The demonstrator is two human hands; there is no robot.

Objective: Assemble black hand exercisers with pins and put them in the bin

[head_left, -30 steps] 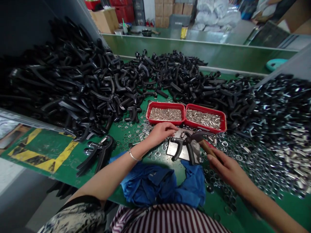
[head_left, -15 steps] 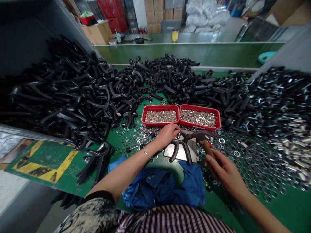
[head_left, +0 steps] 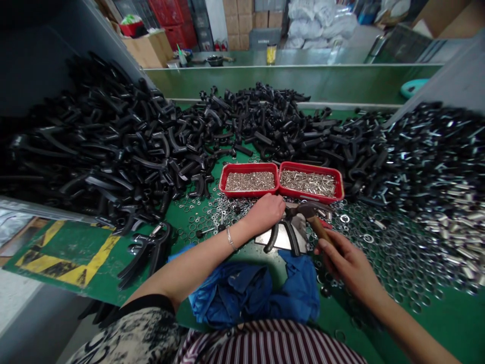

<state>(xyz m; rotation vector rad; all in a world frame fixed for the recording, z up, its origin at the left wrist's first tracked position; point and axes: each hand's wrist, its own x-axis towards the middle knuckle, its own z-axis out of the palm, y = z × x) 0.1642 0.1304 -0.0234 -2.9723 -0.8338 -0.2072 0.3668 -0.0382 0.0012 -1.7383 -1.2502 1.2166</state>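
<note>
My right hand [head_left: 346, 255] is wrapped around the wooden handle of a hammer [head_left: 320, 227], whose dark head hangs over the right part of a metal plate [head_left: 281, 243]. On the plate lies a black two-handled tool, like a spring clamp [head_left: 292, 238], with its handles pointing toward me. My left hand [head_left: 268, 210], a bracelet at its wrist, is at the top of the clamp with its fingers closed and bent down. Whatever they pinch is hidden beneath them. Just beyond are a red tray of tiny metal parts [head_left: 249, 194] and a red tray of rivet-like pins [head_left: 311, 197].
Black handle parts [head_left: 144, 136] are heaped at the left and back. Metal rings [head_left: 394, 258] and shiny cylinders [head_left: 460, 217] spread across the right. A blue cloth [head_left: 250, 293] lies in front of me. A similar black clamp [head_left: 149, 250] rests at the left.
My left hand has shifted slightly right and turned over the top of the clamp, covering more of it. The hammer and my right hand have barely moved.
</note>
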